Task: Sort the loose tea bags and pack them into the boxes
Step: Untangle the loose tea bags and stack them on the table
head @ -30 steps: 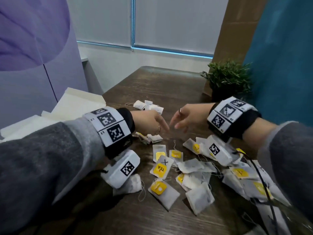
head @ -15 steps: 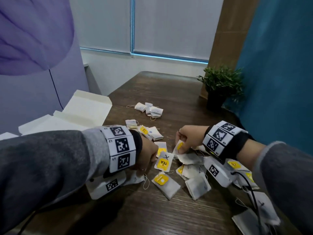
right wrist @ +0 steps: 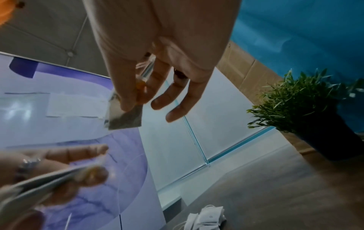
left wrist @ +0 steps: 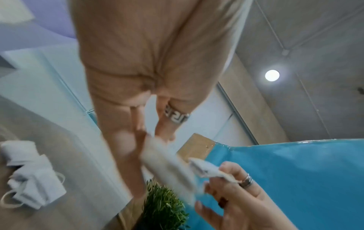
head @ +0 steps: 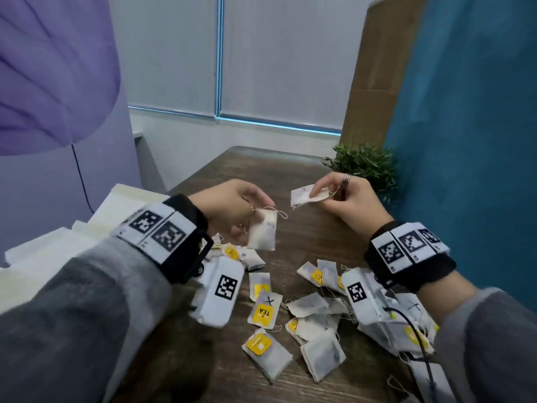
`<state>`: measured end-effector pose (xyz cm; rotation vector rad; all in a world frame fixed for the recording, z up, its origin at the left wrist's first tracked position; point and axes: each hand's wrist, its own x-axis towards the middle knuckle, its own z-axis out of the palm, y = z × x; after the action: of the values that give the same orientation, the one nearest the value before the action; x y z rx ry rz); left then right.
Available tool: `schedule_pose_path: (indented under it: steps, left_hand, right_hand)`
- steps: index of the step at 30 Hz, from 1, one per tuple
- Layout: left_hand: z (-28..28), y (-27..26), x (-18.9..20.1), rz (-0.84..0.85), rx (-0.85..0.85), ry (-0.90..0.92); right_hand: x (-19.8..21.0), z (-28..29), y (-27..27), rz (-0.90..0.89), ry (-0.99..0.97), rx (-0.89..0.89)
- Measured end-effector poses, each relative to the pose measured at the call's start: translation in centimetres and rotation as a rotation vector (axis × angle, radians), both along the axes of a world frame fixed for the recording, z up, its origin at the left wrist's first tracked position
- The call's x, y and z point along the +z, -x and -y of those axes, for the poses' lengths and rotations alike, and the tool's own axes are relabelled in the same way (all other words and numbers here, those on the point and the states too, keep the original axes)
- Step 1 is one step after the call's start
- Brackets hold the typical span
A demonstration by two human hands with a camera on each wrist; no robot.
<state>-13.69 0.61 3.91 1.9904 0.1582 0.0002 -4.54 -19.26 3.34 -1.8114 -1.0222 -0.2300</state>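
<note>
left hand (head: 232,207) pinches a tea bag (head: 263,232) hanging long axis down; right hand (head: 343,199) pinches another bag (head: 305,194) lying flat. boxes (head: 87,228) sit left, nearer the left hand.

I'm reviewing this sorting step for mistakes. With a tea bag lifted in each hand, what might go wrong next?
Each bag is only pinched at an edge: the left hand holds a bag that hangs loose, so it might slip. Its string dangles and could snag. The wrist cable trails over the pile and may drag bags.
</note>
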Motion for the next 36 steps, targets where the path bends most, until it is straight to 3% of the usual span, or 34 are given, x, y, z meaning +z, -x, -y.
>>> schedule_pose_path:
  steps: [4,6,8,14,18,21,23,26,28,30,33,36]
  left_hand:
    - [0.5,-0.8,-2.8,0.203,0.222,0.282]
    - [0.8,-0.9,-3.8,0.262,0.281,0.345]
    - [1.1,-0.8,-4.7,0.296,0.292,0.402]
    - [0.8,-0.5,-6.4,0.244,0.214,0.524]
    - [0.1,-0.4,-7.0,0.291,0.236,0.606]
    - [-1.0,-0.9,-7.5,0.324,0.33,0.577]
    - [-1.5,-1.2,-7.7,0.345,0.364,0.579]
    - [-1.9,-1.4,-7.9,0.369,0.345,0.6]
    - [-2.2,-1.5,-7.9,0.348,0.336,0.602]
    - [-2.3,-1.5,-8.1,0.292,0.325,0.605]
    - [-2.6,-1.3,-8.3,0.191,0.311,0.554]
    - [-2.8,-1.0,-8.1,0.139,0.308,0.513]
  right_hand:
    - [-0.2,0.3,-0.5,-0.092,-0.011,0.007]
    - [-0.2,0.3,-0.8,-0.239,-0.017,0.034]
    - [-0.2,0.2,-0.5,-0.408,-0.043,0.092]
    - [-0.8,-1.4,0.6,-0.467,-0.027,0.14]
    - [-1.1,-2.7,0.1,-0.798,-0.144,0.15]
    - [-2.8,-4.0,-0.5,-0.911,0.085,0.142]
    - [-4.4,-5.0,-0.8,-0.81,0.424,0.116]
    - [-6.4,-6.7,-0.4,-0.494,0.941,0.035]
    - [-7.0,-7.6,-0.1,-0.254,1.116,-0.006]
    - [-7.2,-7.9,0.3,-0.146,1.149,0.015]
    - [-6.2,-7.2,0.5,-0.119,1.109,0.063]
    - [-4.1,-5.8,0.4,0.162,0.824,-0.039]
